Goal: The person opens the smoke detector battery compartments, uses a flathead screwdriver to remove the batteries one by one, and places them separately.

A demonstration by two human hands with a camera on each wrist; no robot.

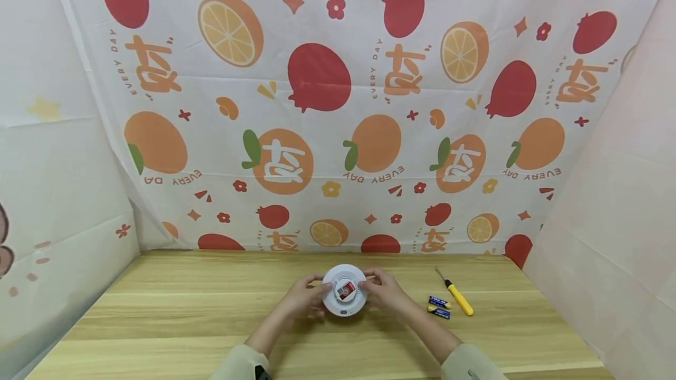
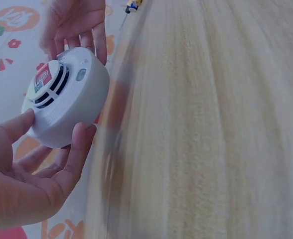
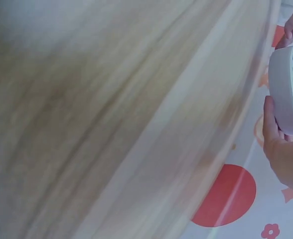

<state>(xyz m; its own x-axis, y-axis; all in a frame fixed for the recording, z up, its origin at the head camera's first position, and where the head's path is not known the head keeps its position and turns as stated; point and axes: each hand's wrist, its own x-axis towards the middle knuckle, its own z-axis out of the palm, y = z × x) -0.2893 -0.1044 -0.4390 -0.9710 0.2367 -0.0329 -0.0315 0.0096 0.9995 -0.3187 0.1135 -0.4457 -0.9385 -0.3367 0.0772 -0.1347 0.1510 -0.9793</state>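
Note:
A round white smoke detector (image 1: 345, 290) is held up over the table in front of me. A red label (image 2: 43, 77) sits on its raised centre, ringed by dark vent slots. My left hand (image 1: 308, 296) grips the left rim, the thumb on the front face and the fingers beneath. On the opposite rim, my right hand (image 1: 385, 289) holds with its thumb on the face. In the left wrist view the right hand's fingers show behind the detector. The right wrist view catches only part of the detector (image 3: 284, 89) at its edge.
To the right on the wooden table (image 1: 211, 309) lie two blue-and-yellow batteries, an upper battery (image 1: 440, 302) and a lower battery (image 1: 439, 312). Beyond them is a screwdriver (image 1: 460, 299) with a yellow handle. A fruit-printed cloth (image 1: 327, 204) hangs along the back edge.

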